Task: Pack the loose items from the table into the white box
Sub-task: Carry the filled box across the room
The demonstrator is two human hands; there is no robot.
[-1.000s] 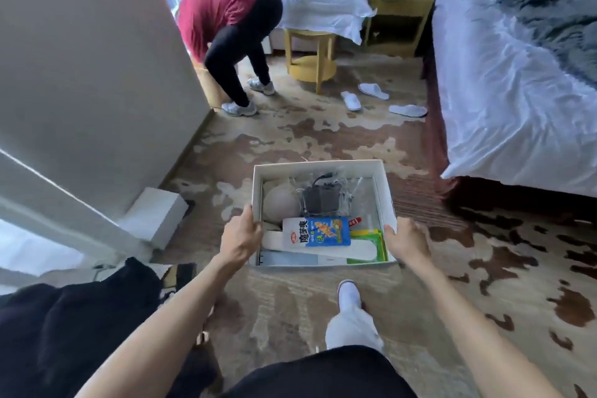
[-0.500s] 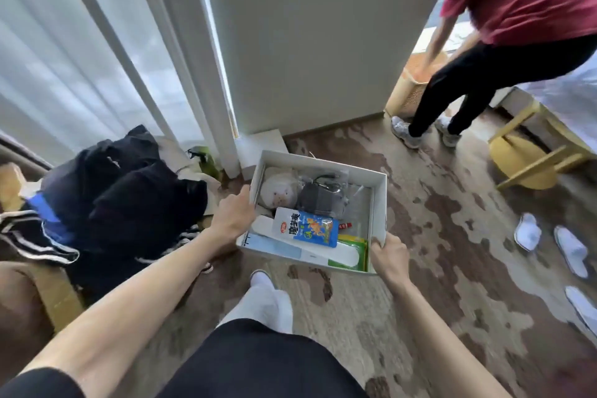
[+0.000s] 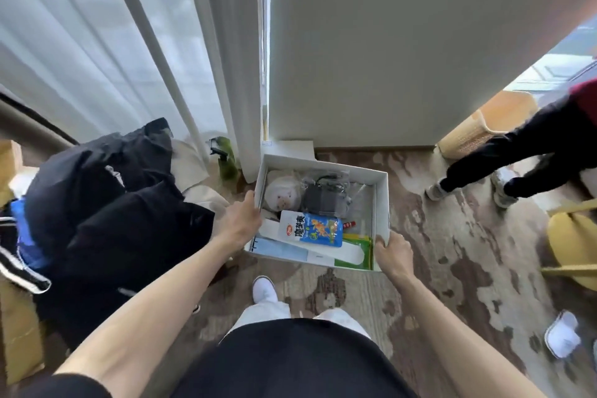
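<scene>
I carry the white box (image 3: 383,200) in front of me, above a patterned carpet. My left hand (image 3: 241,220) grips its left wall and my right hand (image 3: 391,250) grips its near right corner. Inside lie a blue and white snack pouch (image 3: 311,228), a round white plush toy (image 3: 281,195), a dark charger in a clear bag (image 3: 325,197), a green packet (image 3: 357,247) and a long white flat piece (image 3: 339,255).
A pile of dark clothes (image 3: 106,203) lies at the left by white curtains (image 3: 113,42). A green bottle (image 3: 226,158) and a small white box (image 3: 287,147) sit by the wall. Another person's legs (image 3: 517,155), a wicker basket (image 3: 475,126), a yellow stool (image 3: 571,249) and a slipper (image 3: 562,334) are at the right.
I have turned left with the box, from facing the bed to facing the curtains and wall. The box is now close to the wall's foot. Both hands keep their grip.
</scene>
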